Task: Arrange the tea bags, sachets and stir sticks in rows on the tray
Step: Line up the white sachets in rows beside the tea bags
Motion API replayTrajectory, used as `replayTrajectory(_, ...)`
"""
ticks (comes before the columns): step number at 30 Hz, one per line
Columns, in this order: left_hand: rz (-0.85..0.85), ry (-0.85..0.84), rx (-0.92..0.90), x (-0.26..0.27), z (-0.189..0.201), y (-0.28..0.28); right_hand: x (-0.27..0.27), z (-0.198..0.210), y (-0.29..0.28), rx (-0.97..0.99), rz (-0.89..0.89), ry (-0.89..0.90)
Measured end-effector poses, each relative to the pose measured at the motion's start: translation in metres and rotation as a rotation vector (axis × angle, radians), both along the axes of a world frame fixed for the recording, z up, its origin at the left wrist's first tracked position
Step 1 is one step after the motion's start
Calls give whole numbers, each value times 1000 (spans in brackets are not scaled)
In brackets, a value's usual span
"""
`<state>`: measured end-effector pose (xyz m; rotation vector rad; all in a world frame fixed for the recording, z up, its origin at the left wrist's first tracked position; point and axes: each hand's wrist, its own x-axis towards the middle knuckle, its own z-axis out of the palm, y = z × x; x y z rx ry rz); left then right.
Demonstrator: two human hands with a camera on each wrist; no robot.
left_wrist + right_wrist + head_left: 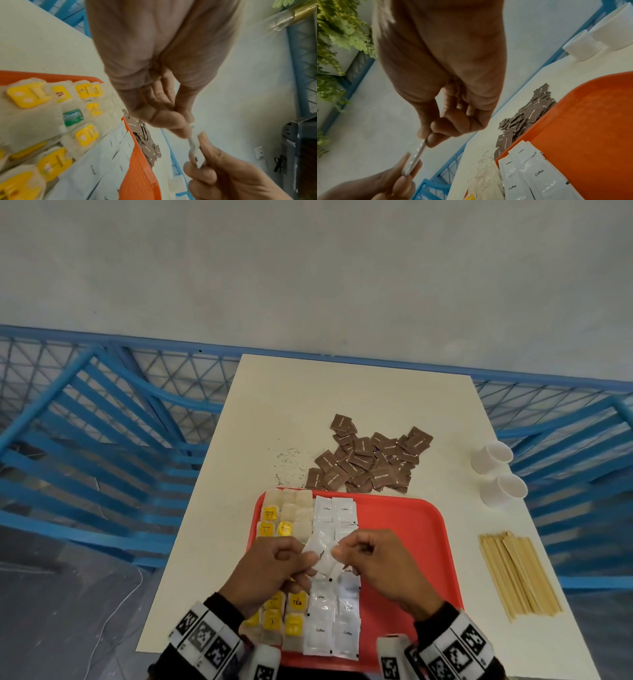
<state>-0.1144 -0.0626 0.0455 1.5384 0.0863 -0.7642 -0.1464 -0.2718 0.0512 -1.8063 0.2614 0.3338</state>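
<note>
Both hands hold one white coffee sachet [322,554] above the red tray [411,529]. My left hand [274,566] pinches its left edge and my right hand [373,559] pinches its right edge. In the left wrist view the sachet [194,143] shows edge-on between the two hands. Tea bags [274,522] with yellow tags fill the tray's left columns. White coffee sachets [337,635] lie in two columns beside them. Brown sugar sachets [370,460] lie heaped on the table beyond the tray. Wooden stir sticks [517,573] lie bundled right of the tray.
Two white paper cups [496,470] stand at the table's right edge. Spilled dark grains [287,467] are scattered left of the brown heap. The tray's right half [411,577] is bare. Blue railings [102,440] flank the white table [308,392].
</note>
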Motion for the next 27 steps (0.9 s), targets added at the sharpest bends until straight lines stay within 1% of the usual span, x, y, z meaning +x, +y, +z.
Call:
replayTrajectory(2,53,-26,17,4,2,-2,-3,-1,-4,38,-19,21)
replayTrajectory(4,62,-61,29,5,5,-6,-6,-2,-10,65,-4,40)
replayTrajectory(6,-4,-132,74,5,8,-11,-9,-2,-14,80,36,40)
replayTrajectory(8,-104,-216,125,3,11,-17,-12,0,-14,69,55,-7)
replayTrajectory(10,-139,-246,131,0,14,-24,-13,1,-13,90,6,-64)
replayTrajectory(12,-163,-219,127,-4,15,-29,-12,2,-14,166,-103,-55)
replayTrajectory(14,-192,-197,142,-10,10,-34,-14,1,-17,212,-153,-35)
replayTrajectory(18,-92,-101,122,-17,-8,-39,-19,-6,-24,183,-167,18)
replayTrajectory(21,-118,-83,134,-23,-18,-38,-21,-16,-28,137,-201,24)
replayTrajectory(23,-170,-160,234,-27,-27,-33,-22,-25,-34,89,-209,36)
replayTrajectory(24,-200,-230,327,-28,-33,-30,-24,-32,-38,65,-195,64)
replayTrajectory(26,-258,-360,502,-31,-47,-23,-28,-52,-47,11,-130,167)
replayTrajectory(27,-286,-408,555,-33,-54,-20,-32,-62,-49,-10,-94,221)
